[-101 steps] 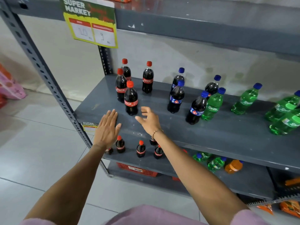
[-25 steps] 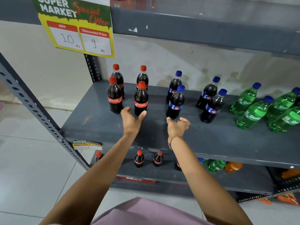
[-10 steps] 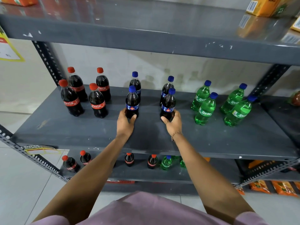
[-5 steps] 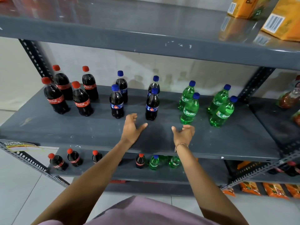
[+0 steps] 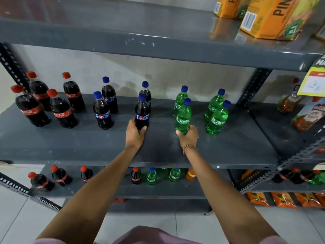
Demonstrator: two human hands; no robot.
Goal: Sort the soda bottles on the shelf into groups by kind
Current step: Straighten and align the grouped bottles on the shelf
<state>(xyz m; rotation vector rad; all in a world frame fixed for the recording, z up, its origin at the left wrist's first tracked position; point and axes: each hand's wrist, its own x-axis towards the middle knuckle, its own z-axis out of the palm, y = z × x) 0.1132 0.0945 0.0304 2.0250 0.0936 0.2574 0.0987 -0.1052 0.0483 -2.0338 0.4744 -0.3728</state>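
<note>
The grey shelf [image 5: 70,143] ran the width of the rack, its left end cut off at the frame. Along its back half stood three clusters: four red-capped cola bottles [image 5: 61,110] toward the left end, four blue-capped dark bottles [image 5: 102,111] in the middle, four green Sprite bottles [image 5: 217,118] toward the right end. The rear bottles were partly hidden by the front ones, their labels hard to read. The left hand [image 5: 134,134] was wrapped around the base of the front dark bottle [image 5: 142,113]; the right hand [image 5: 188,136] gripped the foot of the front Sprite bottle [image 5: 182,115]. Both bottles stood upright on the shelf. The fingers behind them were out of sight.
</note>
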